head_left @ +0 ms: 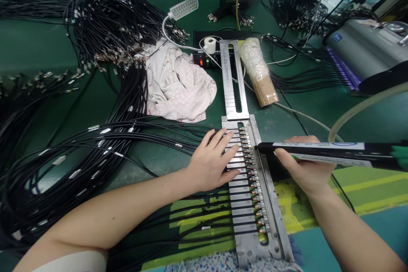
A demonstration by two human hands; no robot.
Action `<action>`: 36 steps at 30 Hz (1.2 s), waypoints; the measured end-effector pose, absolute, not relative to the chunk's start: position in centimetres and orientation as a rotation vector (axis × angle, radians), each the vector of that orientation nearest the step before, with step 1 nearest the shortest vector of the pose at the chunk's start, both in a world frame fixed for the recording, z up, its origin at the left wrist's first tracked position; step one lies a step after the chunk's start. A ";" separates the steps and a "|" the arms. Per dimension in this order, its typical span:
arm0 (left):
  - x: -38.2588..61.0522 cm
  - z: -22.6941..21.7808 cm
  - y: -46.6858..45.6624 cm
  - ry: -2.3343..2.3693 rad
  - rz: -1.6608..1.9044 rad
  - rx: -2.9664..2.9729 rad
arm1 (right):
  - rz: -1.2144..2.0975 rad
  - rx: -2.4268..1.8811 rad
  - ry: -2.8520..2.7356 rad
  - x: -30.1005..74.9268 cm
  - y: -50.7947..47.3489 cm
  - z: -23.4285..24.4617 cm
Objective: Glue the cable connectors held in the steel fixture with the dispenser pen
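My left hand [212, 161] lies flat with fingers spread over the upper part of a long slotted metal fixture [244, 204]. Several black cables [216, 208] run side by side across it, their bared metal ends [255, 187] lined up at the slot. In my right hand [309, 170] is a black dispensing syringe [321, 151] with a white label. Its dark tip points left, close to the cable ends near the fixture's right rail; whether it touches cannot be made out. The syringe's rear runs past the right picture edge.
Bundles of black cables [105, 25] fill the left and back. A crumpled cloth [180, 85], a desk lamp [185, 7], a wrapped block [258, 72] and a black control box [208, 61] stand beyond the fixture. A grey machine with purple light [366, 51] is at right.
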State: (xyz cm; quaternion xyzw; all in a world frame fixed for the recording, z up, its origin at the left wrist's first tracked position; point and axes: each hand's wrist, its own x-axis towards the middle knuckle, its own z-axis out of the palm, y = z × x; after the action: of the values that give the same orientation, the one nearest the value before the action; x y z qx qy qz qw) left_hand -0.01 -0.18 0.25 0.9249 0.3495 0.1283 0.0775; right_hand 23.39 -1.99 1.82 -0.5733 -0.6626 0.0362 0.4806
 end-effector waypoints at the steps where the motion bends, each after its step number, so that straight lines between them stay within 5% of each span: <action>1: 0.0 0.2 -0.2 1.047 0.385 2.772 | 0.086 -1.395 -1.617 23.4 -2.0 1.9; 36: 0.0 0.3 -0.2 1.045 0.423 2.772 | 0.095 -1.137 -1.496 24.5 -2.0 1.4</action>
State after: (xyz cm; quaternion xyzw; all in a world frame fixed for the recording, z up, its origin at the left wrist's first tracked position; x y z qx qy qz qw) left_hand 0.01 -0.24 0.33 0.9237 0.3483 0.1410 0.0742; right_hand 24.51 -1.95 1.40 -0.4881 -0.6425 0.0408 0.5893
